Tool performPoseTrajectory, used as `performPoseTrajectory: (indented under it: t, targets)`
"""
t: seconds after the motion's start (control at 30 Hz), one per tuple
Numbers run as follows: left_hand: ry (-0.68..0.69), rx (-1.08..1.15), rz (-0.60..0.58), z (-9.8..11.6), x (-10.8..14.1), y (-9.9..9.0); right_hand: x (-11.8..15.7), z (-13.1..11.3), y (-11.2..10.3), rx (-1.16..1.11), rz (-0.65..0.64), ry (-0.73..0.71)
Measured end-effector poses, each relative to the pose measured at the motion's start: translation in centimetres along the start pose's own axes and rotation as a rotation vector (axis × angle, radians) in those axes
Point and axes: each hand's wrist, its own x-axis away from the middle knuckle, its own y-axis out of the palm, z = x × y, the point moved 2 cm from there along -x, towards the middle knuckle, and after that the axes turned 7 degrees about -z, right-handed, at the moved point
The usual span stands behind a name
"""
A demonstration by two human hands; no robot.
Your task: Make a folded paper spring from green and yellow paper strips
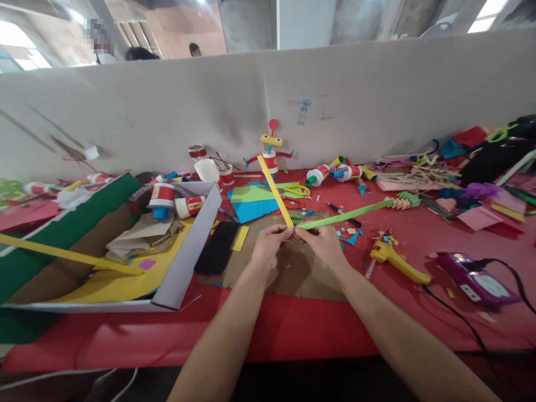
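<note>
My left hand [270, 245] and my right hand [324, 244] meet over a brown cardboard sheet [251, 279], fingertips pinched together. Between them they grip the joined ends of a yellow paper strip [275, 191] and a green paper strip [352, 213]. The yellow one points away and up to the left; the green one stretches out to the right. Just behind my fingers is a small dark green folded paper spring [296, 219]. Farther back stands a paper cup figure [271, 159] with a yellow eyed head and red folded arms. Exactly how the strip ends overlap is hidden by my fingers.
A box [190, 251] holding cup figures and yellow paper stands left, beside a black phone [216, 248]. Rightward lie a yellow glue gun [397, 261], a purple power socket [477, 279] and a utility knife [343, 214]. Yellow scissors [298, 190] rest on coloured paper. A white partition [167, 106] stands behind.
</note>
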Motion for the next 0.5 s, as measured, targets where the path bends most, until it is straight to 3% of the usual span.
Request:
performPoseTrajectory:
  t: [0.2, 0.4, 0.5]
  targets:
    - [-0.002, 0.065, 0.041, -0.1, -0.1, 0.1, -0.3, 0.3, 0.0, -0.012, 0.021, 0.080]
    - [0.046, 0.032, 0.101, -0.1, -0.2, 0.0, -0.4, 0.9, 0.4, -0.098, -0.006, 0.106]
    - [0.004, 0.065, 0.080, -0.1, -0.2, 0.1, -0.4, 0.6, 0.1, -0.080, 0.033, 0.077]
